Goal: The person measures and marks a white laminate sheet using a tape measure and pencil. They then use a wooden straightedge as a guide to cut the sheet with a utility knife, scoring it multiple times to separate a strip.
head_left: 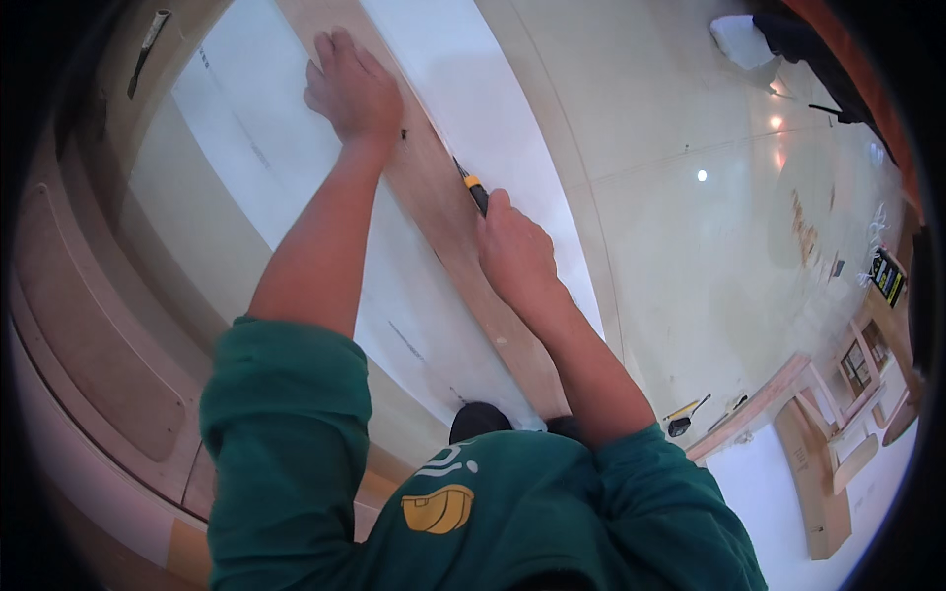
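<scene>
A long brown wooden board (455, 231) lies slantwise across a white sheet (473, 84) on the floor. My left hand (353, 91) presses on the board's far part, fingers spread over its surface, holding nothing. Nearer to me, my right hand (517, 248) is closed around a black and yellow utility knife (475, 189). The knife's thin tip points away from me and meets the board's right edge beside the white sheet. My right fingers partly hide the handle.
A chisel-like tool (148, 54) lies at the far left. Brown wooden panelling (108, 325) runs along the left side. On the right are a tape measure (679, 426), a pencil-like yellow stick (682, 410) and wooden pieces (813, 483). A person's white-covered foot (742, 41) shows at the far right.
</scene>
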`<move>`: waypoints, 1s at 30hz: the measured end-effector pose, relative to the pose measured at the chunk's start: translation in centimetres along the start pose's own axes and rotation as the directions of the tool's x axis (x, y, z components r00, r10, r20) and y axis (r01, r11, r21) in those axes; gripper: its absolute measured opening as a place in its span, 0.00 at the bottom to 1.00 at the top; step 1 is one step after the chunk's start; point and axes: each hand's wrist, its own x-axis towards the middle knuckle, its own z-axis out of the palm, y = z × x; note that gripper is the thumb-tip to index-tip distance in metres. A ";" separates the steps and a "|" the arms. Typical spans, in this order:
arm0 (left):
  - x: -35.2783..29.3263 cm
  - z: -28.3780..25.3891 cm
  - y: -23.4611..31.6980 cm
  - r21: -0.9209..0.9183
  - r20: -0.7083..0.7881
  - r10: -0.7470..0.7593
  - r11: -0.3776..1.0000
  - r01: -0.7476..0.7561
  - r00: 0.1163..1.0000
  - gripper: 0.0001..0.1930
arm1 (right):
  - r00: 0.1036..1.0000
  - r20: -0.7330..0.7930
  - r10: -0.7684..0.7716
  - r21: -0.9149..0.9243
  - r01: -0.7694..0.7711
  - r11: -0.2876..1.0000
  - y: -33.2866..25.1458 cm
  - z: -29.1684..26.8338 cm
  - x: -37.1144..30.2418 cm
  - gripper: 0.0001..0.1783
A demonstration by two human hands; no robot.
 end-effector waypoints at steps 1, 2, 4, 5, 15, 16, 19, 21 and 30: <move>0.0 0.1 -0.1 0.004 -0.003 -0.002 1.000 0.002 1.000 0.20 | 1.000 0.001 0.002 0.004 -0.002 1.000 0.7 0.5 -0.8 0.13; 0.0 0.1 -0.3 0.008 -0.006 -0.004 1.000 0.004 1.000 0.20 | 1.000 0.003 0.005 0.008 -0.005 1.000 1.5 1.1 -1.5 0.13; 0.0 -0.1 -0.2 -0.006 0.020 -0.027 1.000 0.027 0.999 0.20 | 1.000 0.003 0.015 0.004 -0.015 1.000 3.3 2.0 -3.3 0.13; 0.1 -0.1 -0.1 -0.025 0.051 -0.048 0.998 0.050 0.998 0.21 | 1.000 0.001 0.026 -0.005 -0.026 1.000 4.3 2.6 -4.2 0.13; 0.3 0.0 -0.4 -0.025 0.084 -0.118 0.992 0.121 0.989 0.22 | 0.995 0.009 0.096 -0.069 -0.095 0.993 10.4 7.0 -11.3 0.14; 0.3 -0.1 -0.3 -0.036 0.088 -0.112 0.993 0.115 0.990 0.22 | 0.996 0.003 0.090 -0.071 -0.090 0.993 10.5 7.0 -11.5 0.14; 0.4 -0.5 0.4 -0.034 0.086 -0.080 0.996 0.084 0.993 0.20 | 0.995 -0.001 0.096 -0.067 -0.096 0.993 10.7 6.9 -11.7 0.14; 0.4 -0.7 1.0 0.010 0.074 -0.040 0.999 0.039 0.996 0.17 | 0.991 0.014 0.136 -0.052 -0.135 0.989 10.9 6.9 -12.0 0.14; 0.6 -0.8 0.3 -0.018 0.089 -0.075 0.997 0.077 0.993 0.21 | 0.921 -0.390 0.026 0.408 0.147 0.901 0.5 -7.0 -0.4 0.15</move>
